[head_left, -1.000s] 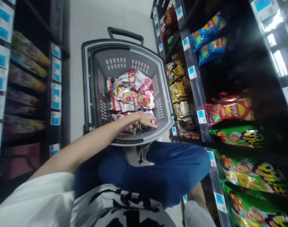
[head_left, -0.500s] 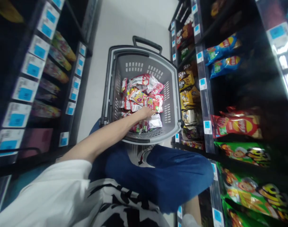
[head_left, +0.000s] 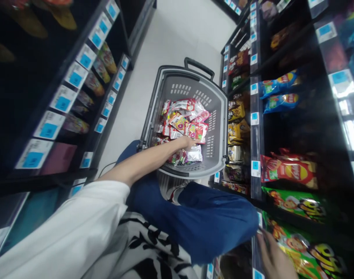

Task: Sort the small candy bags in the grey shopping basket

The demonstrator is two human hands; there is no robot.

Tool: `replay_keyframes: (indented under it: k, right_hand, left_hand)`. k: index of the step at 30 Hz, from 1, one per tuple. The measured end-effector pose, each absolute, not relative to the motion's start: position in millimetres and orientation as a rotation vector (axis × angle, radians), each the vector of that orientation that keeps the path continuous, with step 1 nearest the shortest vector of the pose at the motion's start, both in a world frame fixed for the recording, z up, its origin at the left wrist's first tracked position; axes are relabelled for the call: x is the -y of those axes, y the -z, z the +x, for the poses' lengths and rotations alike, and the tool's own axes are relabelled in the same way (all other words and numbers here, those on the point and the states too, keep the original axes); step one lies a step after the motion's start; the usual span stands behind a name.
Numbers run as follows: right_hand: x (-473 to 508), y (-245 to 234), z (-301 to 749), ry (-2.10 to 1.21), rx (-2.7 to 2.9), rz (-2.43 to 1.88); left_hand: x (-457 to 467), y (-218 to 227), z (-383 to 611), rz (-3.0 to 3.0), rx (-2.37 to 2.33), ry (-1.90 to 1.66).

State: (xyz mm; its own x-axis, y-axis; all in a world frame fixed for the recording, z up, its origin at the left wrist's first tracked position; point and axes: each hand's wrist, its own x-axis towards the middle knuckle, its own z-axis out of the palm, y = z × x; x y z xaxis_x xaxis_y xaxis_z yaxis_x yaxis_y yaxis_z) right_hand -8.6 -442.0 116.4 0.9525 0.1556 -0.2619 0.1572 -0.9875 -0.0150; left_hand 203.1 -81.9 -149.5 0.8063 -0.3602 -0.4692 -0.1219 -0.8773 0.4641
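Note:
A grey plastic shopping basket (head_left: 220, 112) stands on the floor in front of my knees, holding several red, white and silver snack packets (head_left: 185, 122). My left hand (head_left: 189, 142) reaches into it, fingers curled down onto a packet near the basket's front. My right hand (head_left: 274, 257) is low at the bottom right. Its fingers stretch along the edge of the lowest shelf, beside green snack bags (head_left: 296, 203). The hand is somewhat blurred and nothing shows in it.
I crouch in a narrow aisle, my blue-trousered knee (head_left: 217, 221) between basket and shelf. Dark shelves with blue price tags (head_left: 254, 166) rise on both sides. The right one holds red (head_left: 284, 170), yellow and blue chip bags. White floor (head_left: 165, 50) runs ahead.
The view has tilted up and left. My left hand slid deeper into the basket, from the front packets toward the middle ones. My right hand has come into view at the bottom shelf.

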Motion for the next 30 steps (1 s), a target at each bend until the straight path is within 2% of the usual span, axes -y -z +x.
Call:
replay_keyframes:
  k: [3,5,9,12,15,20,30]
  right_hand:
    - [408,-162,20,0.296,-0.431,3.163]
    - [362,-168,58,0.300,-0.734,3.173]
    - [271,-111,142,0.664,-1.206,2.933]
    - [246,-53,177,0.897,-1.080,2.737]
    - [252,-21,187,1.094,-0.879,2.542]
    - [257,-22,194,0.999,-0.999,2.602]
    - [253,-6,200,1.032,-0.983,2.562]
  left_hand:
    - [82,147,204,2.561,0.319,0.766]
    - [82,148,205,2.569,0.259,0.748]
    - [81,149,206,2.586,0.129,0.694]
    - [81,148,209,2.568,0.088,0.688]
    - [82,150,213,2.540,0.022,0.743]
    - [89,151,213,2.545,-0.085,0.770]
    - [99,126,210,2.804,-0.022,0.392]
